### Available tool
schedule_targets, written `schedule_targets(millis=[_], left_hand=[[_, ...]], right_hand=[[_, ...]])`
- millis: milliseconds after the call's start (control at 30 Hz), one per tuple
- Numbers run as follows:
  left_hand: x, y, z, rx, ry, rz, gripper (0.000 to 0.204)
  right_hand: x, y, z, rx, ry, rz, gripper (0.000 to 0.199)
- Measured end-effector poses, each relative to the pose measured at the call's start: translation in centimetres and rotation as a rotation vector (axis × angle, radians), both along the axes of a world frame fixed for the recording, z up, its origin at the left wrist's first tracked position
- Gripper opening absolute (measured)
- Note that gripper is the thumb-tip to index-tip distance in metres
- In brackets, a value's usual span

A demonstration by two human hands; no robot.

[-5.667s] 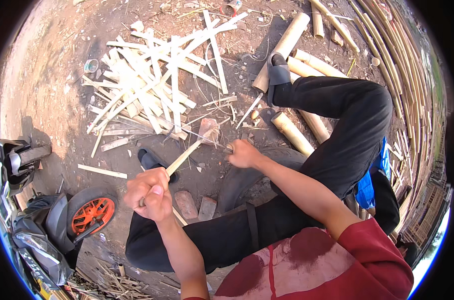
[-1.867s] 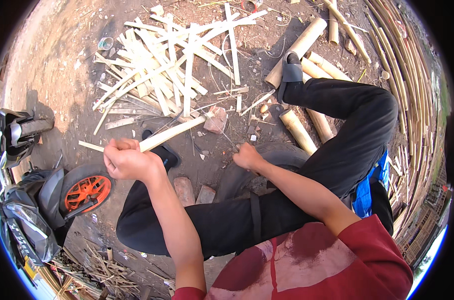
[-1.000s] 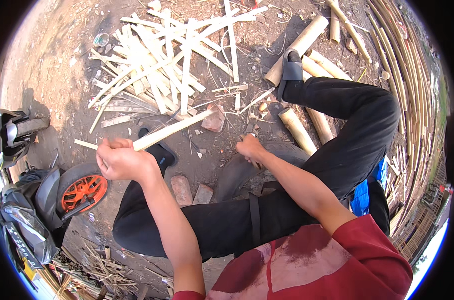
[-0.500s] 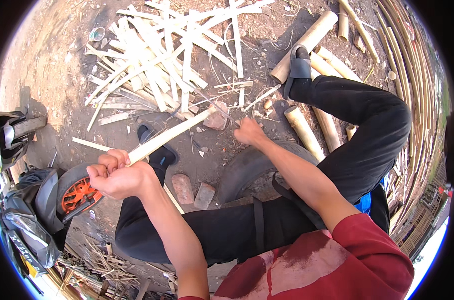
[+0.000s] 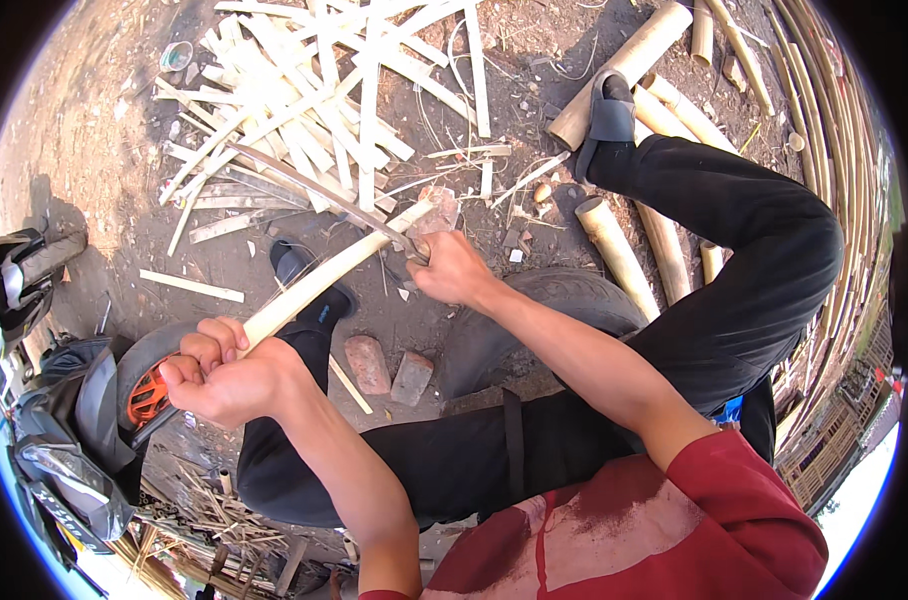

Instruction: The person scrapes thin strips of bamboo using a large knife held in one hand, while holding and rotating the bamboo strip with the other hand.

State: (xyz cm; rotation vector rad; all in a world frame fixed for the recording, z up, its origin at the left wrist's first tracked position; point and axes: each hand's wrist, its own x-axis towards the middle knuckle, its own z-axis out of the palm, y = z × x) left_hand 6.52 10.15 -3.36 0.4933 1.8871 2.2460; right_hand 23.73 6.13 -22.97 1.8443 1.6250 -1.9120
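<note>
A pale bamboo strip (image 5: pixel 324 280) slants away from me, its near end gripped by my left hand (image 5: pixel 229 375) with the fingers wrapped round it. My right hand (image 5: pixel 454 268) is closed on the handle of a knife (image 5: pixel 319 190). The knife's long, narrow blade points up and left, crossing the strip close to its far end. That far end lies over a reddish brick (image 5: pixel 441 208) on the ground. Whether the blade's edge touches the strip, I cannot tell.
A heap of split bamboo strips (image 5: pixel 294 130) lies ahead, with bamboo poles (image 5: pixel 619 75) at the far right. A tyre (image 5: pixel 534 300) and two bricks (image 5: pixel 367 364) are by my legs. Left stands a motorbike with an orange wheel (image 5: pixel 149 395).
My right hand has moved left toward the strip's far end. The knife blade, hardly visible before, now shows plainly across the strip. My left hand keeps its grip, slightly lower and farther left.
</note>
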Motion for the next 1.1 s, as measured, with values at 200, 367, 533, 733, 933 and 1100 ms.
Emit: schedule_targets(millis=[200,367,533,733,933,1100], left_hand=[[-1.0,-1.1,-0.5,0.002,-0.034,-0.018,0.041],[0.4,0.1,-0.1,-0.009,-0.021,0.002,0.04],[-0.5,-0.3,-0.5,0.002,-0.026,0.009,0.039],[0.8,0.8,0.0,-0.021,-0.021,0.015,0.041],[1.9,1.8,-0.2,-0.003,0.047,-0.072,0.043],[1.2,2.1,-0.1,0.004,-0.001,-0.016,0.044]], right_hand=[[1.1,-0.4,-2.8,-0.024,-0.073,-0.068,0.032],[2.7,-0.4,-2.6,-0.078,-0.016,-0.014,0.038],[1.4,0.0,-1.4,-0.018,-0.138,0.016,0.038],[3.3,-0.8,-1.7,-0.099,-0.108,-0.006,0.037],[1.2,0.1,-0.8,0.039,-0.038,0.004,0.034],[7.3,-2.2,-6.5,-0.056,-0.286,-0.049,0.032]])
